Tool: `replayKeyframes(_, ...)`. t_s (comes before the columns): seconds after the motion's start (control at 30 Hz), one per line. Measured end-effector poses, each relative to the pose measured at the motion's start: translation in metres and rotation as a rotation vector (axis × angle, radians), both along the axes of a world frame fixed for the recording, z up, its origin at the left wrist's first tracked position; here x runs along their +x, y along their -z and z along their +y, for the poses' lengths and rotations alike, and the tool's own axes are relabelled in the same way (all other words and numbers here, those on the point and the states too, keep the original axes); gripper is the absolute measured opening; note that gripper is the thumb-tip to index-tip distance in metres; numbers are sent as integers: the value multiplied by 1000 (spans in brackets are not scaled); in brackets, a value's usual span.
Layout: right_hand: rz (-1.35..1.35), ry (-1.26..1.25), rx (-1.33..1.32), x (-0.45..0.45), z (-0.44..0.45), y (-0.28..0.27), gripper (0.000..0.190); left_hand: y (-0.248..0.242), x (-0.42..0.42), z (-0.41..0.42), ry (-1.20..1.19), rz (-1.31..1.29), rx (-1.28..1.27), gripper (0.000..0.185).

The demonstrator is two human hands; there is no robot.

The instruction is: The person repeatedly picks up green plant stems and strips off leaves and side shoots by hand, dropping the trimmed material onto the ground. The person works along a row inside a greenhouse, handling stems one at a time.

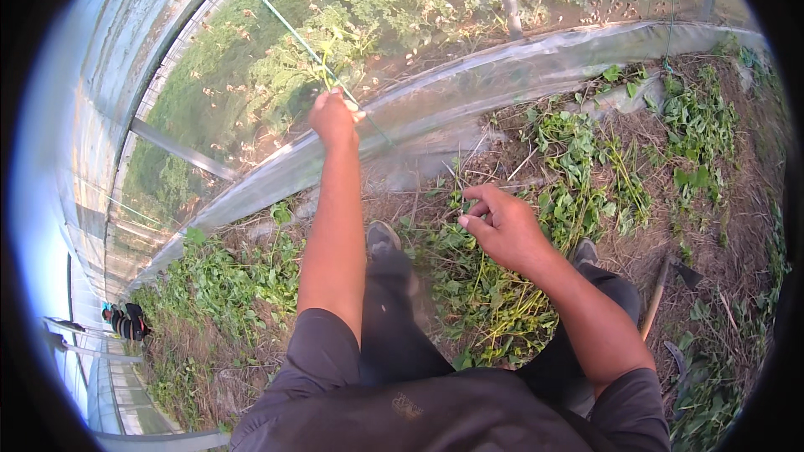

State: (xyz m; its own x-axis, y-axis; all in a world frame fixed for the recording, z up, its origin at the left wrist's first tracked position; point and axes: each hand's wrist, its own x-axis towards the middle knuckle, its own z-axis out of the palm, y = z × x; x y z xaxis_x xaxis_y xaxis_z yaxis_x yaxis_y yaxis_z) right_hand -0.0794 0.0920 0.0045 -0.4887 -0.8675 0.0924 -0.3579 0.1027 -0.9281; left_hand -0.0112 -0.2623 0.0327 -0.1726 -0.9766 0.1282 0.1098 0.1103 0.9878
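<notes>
My left hand is raised in front of the clear plastic sheet wall, its fingers closed around a green vine. Beside the vine, a taut green rope slants down past the fingertips; whether the fingers also grip it is hard to see. Lower and to the right, my right hand hovers over a heap of pulled vines, thumb and forefinger apart, with nothing plainly held. More cut leafy vines lie just beyond that hand.
The plastic sheet wall curves along the front, with leafy plants behind it. A wooden-handled hoe and a curved sickle blade lie at the right. Leafy vines cover ground at the left; a person is farther off.
</notes>
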Motion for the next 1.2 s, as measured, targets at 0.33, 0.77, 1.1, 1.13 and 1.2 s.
replayKeyframes(0.33,30,-47,64,12,-6,-3,40,7,5,-8,102,-279,112,22)
replayKeyframes(0.77,3,-42,15,9,-2,-5,36,-15,-7,-20,17,-76,-50,26)
replayKeyframes(1.1,66,-10,-42,3,-2,1,35,-17,2,-1,212,-277,99,26)
replayKeyframes(1.13,84,2,-46,1,-4,1,34,-17,2,5,203,-276,89,26)
replayKeyframes(1.2,99,32,-35,-2,-4,2,34,-18,2,17,239,-223,18,27)
